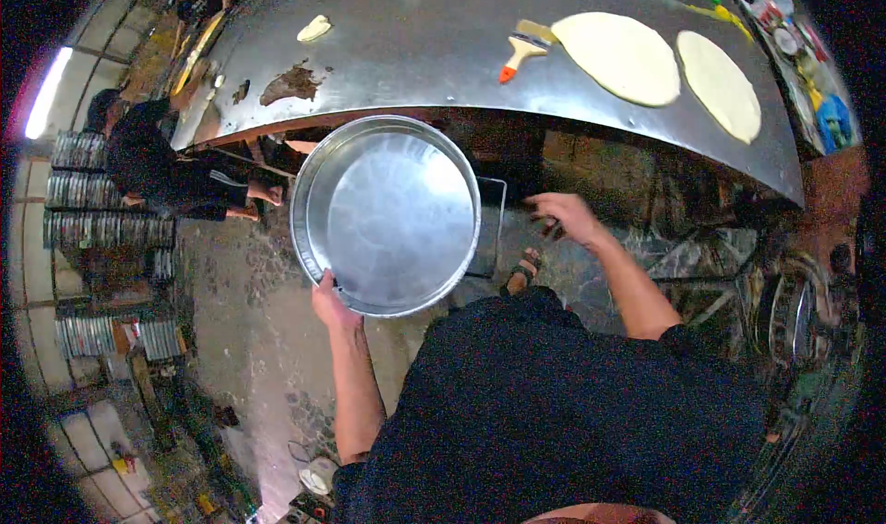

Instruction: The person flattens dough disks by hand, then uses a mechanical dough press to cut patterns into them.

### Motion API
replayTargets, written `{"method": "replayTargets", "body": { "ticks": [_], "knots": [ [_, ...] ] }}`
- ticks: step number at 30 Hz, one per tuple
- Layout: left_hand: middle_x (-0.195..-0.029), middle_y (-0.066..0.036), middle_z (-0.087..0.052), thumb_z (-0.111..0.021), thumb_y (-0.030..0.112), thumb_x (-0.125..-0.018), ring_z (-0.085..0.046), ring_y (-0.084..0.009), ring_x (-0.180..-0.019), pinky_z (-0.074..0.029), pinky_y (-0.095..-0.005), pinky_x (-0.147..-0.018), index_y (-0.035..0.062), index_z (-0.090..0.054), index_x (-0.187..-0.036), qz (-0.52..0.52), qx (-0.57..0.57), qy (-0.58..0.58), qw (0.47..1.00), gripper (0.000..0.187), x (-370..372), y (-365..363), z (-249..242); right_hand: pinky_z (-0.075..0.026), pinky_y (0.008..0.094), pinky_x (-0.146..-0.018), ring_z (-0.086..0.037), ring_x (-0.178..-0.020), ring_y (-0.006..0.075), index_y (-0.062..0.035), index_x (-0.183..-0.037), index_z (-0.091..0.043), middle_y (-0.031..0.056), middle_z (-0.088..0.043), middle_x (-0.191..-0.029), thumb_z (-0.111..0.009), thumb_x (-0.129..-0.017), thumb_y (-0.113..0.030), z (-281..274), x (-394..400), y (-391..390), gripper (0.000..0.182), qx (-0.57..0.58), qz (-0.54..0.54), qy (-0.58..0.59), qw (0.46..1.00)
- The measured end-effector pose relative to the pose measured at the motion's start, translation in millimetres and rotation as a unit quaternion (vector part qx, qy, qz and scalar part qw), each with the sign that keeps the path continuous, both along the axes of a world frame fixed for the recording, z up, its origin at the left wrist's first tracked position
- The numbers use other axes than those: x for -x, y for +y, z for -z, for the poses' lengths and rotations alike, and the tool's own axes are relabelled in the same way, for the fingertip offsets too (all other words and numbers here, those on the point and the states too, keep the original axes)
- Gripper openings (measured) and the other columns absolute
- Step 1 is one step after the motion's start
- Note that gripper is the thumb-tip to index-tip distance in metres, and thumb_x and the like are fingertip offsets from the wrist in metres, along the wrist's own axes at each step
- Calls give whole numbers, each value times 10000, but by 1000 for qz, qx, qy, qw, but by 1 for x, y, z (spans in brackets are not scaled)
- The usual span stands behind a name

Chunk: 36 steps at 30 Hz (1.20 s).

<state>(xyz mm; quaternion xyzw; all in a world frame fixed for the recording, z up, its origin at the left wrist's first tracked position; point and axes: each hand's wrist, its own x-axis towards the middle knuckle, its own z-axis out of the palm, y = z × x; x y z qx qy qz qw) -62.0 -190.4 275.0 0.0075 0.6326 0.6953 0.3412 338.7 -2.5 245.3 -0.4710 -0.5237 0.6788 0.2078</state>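
My left hand (335,304) grips the lower left rim of a large round metal pan (401,215), thumb over the edge. The pan is tilted so its shiny inside faces me, and nothing lies in it. My right hand (565,218) is in the air to the right of the pan, slightly blurred, fingers loosely bent and apart, holding nothing I can see. On the metal worktable (406,35) lie a rolled-out oval dough sheet (620,58) and a second, narrower dough sheet (720,86). A flat brush (524,50) with a white and orange handle touches or nearly touches the larger sheet.
A small dough piece (315,29) and a brown wet patch (292,84) are on the table's left part. A person in dark clothes (152,160) sits at the left, beside stacked trays (109,229). Wheeled machinery (789,312) stands at the right. Bags and containers (812,72) fill the far right.
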Motion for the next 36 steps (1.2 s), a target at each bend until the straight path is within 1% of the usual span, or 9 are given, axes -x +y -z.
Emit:
{"method": "replayTargets", "body": {
  "ticks": [3,12,16,21,23,26,30,35,36],
  "knots": [
    [-1075,-144,-614,-523,85,-882,-619,-269,-912,-509,-407,-796,-30,-529,-1172,-40,13,25,999,312,32,53,-9,-527,353,-723,-650,-723,220,-72,-1060,-651,106,-678,-918,-596,-737,-70,11,-25,60,328,-359,82,-237,899],
    [-953,-98,-661,-562,27,-827,-596,-170,-816,-470,-316,-734,-44,-646,-1075,74,89,227,967,271,96,275,4,-373,513,-998,-339,-1299,391,-296,-1311,-490,133,-258,-1488,-573,-819,-150,34,70,287,520,-614,-87,-508,598],
    [-900,-160,-664,-629,123,-786,-621,-226,-791,-474,-357,-723,-25,-678,-980,184,124,230,947,249,145,393,23,-432,470,-960,-421,-1259,336,-162,-1179,-551,151,-349,-1429,-559,-799,-104,15,83,340,385,-575,-212,-504,609],
    [-728,-178,-589,-593,287,-857,-599,-375,-776,-466,-424,-738,5,-679,-927,151,189,642,727,302,171,483,107,-538,374,-717,-657,-808,245,-130,-1262,-508,122,-653,-960,-565,-873,-133,-26,77,379,393,-437,137,-400,794],
    [-735,-180,-591,-566,286,-879,-597,-370,-775,-462,-418,-733,-4,-667,-905,173,153,560,796,308,165,496,83,-539,301,-660,-643,-758,154,-104,-1282,-509,93,-664,-925,-583,-889,-171,-72,125,361,405,-290,280,-88,911],
    [-762,-184,-605,-523,286,-916,-599,-362,-771,-458,-409,-717,-18,-650,-882,164,99,458,868,331,159,499,95,-533,318,-742,-627,-865,159,-69,-1239,-537,64,-647,-1004,-622,-843,-110,-21,217,333,407,-142,151,63,976],
    [-793,-160,-642,-547,259,-925,-620,-295,-746,-465,-391,-690,-6,-650,-900,99,42,413,904,285,167,509,100,-515,347,-753,-673,-768,231,-89,-945,-716,136,-693,-812,-593,-824,-197,9,408,326,203,-354,-21,-76,932],
    [-789,-109,-599,-717,106,-746,-589,-261,-704,-470,-352,-670,24,-642,-927,171,85,434,880,212,163,497,92,-490,320,-587,-626,-640,159,-23,-891,-686,128,-672,-723,-645,-817,-350,12,404,442,338,-366,-1,-146,919],
    [-789,-109,-599,-717,106,-746,-589,-261,-704,-470,-352,-670,24,-642,-927,175,81,432,881,212,161,496,92,-491,324,-606,-623,-650,149,-51,-933,-687,102,-676,-735,-656,-806,-298,9,378,449,279,-240,0,60,969]
  ]
}}
